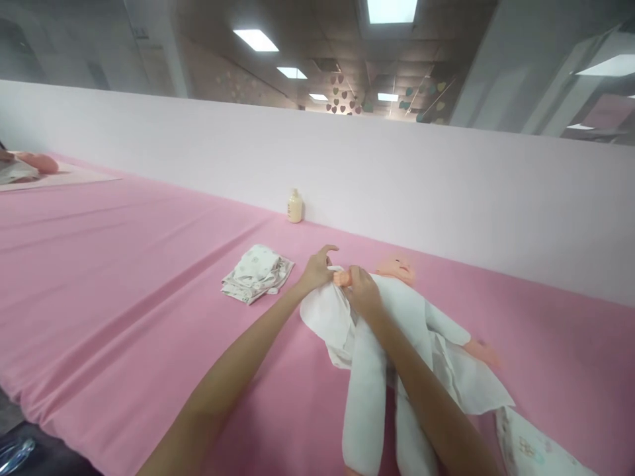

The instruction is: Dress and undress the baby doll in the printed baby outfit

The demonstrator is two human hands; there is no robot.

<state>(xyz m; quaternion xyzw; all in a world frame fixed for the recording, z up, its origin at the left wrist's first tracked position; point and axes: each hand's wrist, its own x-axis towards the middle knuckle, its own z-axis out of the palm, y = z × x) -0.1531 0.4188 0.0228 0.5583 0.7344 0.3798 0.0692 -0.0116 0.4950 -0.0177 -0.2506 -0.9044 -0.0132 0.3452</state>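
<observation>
A baby doll (pixel 407 304) in white clothing lies on its back on the pink cover, its head toward the wall. My right hand (pixel 363 289) is closed around the doll's arm, just behind its small hand (pixel 342 278). My left hand (pixel 318 270) is at the edge of a loose white cloth (pixel 327 314) beside that doll hand, thumb and index finger curved apart; whether its other fingers grip the cloth is unclear. The doll's other arm (pixel 449 325) stretches out to the right over more white cloth.
A folded patterned cloth (pixel 258 272) lies left of my left hand. A pump bottle (pixel 294 206) stands against the white wall (pixel 198 145). Another patterned cloth (pixel 533 446) is at the lower right. At the far left, part of another doll (pixel 42 162) rests on a pale mat.
</observation>
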